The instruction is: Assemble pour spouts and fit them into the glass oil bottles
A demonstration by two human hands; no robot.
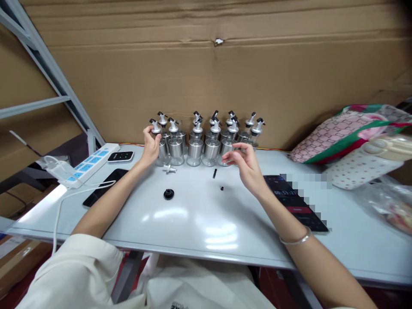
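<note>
Several glass oil bottles with steel bands and silver-and-black pourer spouts stand upright in rows by the cardboard. My left hand is closed around the upper part of the leftmost front oil bottle. Loosely curved, with fingers apart, my right hand hovers in front of the bottles at the right and holds nothing visible. Between my arms lie a silver pourer piece, a round black stopper, a thin black strip and a tiny black part.
On the left are a white power strip with a cable, a small device with a lit screen and a dark phone. A tablet showing a timer lies by my right forearm. Farther right sit a patterned bag and clear plastic.
</note>
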